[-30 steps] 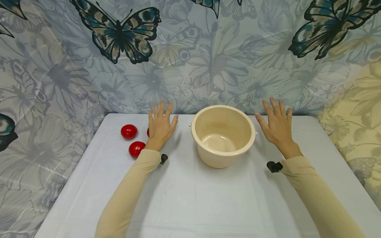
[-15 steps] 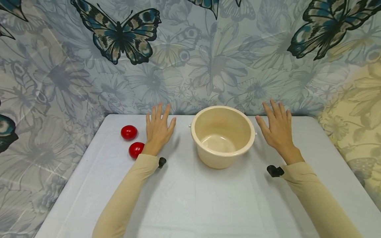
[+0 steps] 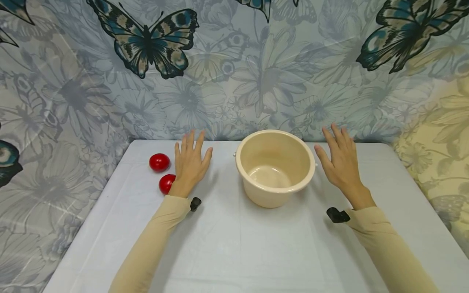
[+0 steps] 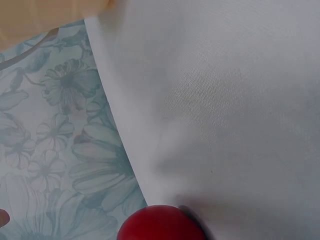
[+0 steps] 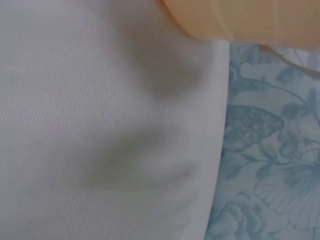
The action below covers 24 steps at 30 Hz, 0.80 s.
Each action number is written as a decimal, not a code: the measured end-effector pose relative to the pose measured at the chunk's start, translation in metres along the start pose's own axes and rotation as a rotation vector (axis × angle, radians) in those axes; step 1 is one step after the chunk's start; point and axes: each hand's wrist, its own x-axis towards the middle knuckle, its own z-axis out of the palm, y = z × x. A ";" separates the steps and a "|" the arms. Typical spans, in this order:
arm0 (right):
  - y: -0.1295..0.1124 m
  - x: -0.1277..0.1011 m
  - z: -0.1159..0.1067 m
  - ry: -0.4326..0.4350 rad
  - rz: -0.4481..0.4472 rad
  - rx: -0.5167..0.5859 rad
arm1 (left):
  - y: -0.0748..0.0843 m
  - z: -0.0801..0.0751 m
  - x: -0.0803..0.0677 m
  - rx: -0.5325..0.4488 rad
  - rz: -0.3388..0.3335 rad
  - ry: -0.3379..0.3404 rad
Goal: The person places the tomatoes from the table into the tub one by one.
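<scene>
My left hand [image 3: 189,169] is spread with straight fingers above the left half of the table, holding nothing. Beside it lie two smooth, shiny red round things like tomatoes, a farther one [image 3: 159,162] and a nearer one [image 3: 166,184] partly covered by the wrist. One red round thing [image 4: 161,224] shows at the bottom of the left wrist view. A cream bucket [image 3: 269,199] stands upright between the hands, with nothing inside. My right hand [image 3: 341,169], also with straight fingers and nothing held, hovers just right of the bucket rim.
A white cloth covers the table [image 3: 242,252]. Behind it and at both sides hangs a butterfly and flower patterned cloth [image 3: 264,81]. Small dark wrist cameras sit at both cuffs, and a bucket handle [image 5: 292,61] shows beyond the table's edge in the right wrist view.
My left hand has shifted left and slightly nearer; a third red round thing seen beside it a second ago is now hidden. The right hand has drawn slightly nearer. The bucket stays still.
</scene>
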 end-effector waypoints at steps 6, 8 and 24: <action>-0.006 -0.004 -0.003 0.007 0.008 0.083 | -0.004 -0.004 -0.006 -0.035 -0.010 -0.020; -0.009 -0.006 -0.004 -0.004 0.015 0.114 | -0.005 -0.005 -0.008 -0.036 -0.012 -0.022; -0.024 -0.014 -0.014 -0.031 0.021 0.238 | -0.014 -0.014 -0.023 -0.067 -0.036 -0.037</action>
